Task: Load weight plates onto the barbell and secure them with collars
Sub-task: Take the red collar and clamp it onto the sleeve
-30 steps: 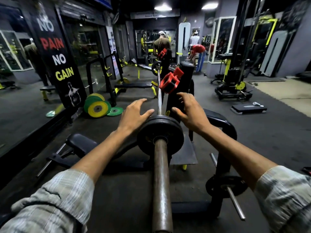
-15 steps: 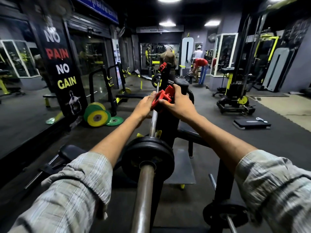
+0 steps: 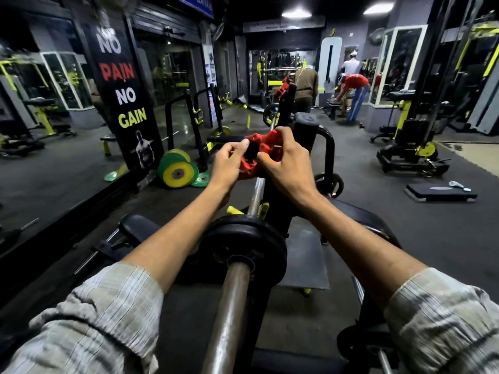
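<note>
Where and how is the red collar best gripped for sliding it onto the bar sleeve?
By its outer rim, one hand from each side, as the left hand and right hand grip the red collar now. It looks like a clamp ring with a dark centre opening, so fingers on the flanks should leave that bore free for the barbell sleeve outside the black plate.

Only legible txt from my feed: tall black banner [image 3: 121, 98] at left, reading top to btm "NO PAIN NO GAIN". Both NOs are white, PAIN red, GAIN yellow, w/ a figure pic under it. Blue sign [image 3: 195, 5] overhead has white lettering, too cut off & blurred to read. Posters [image 3: 211, 71] by the doorway: print too small. Black weight plate [image 3: 267, 238] nearest me: markings too dark to make out.
</note>
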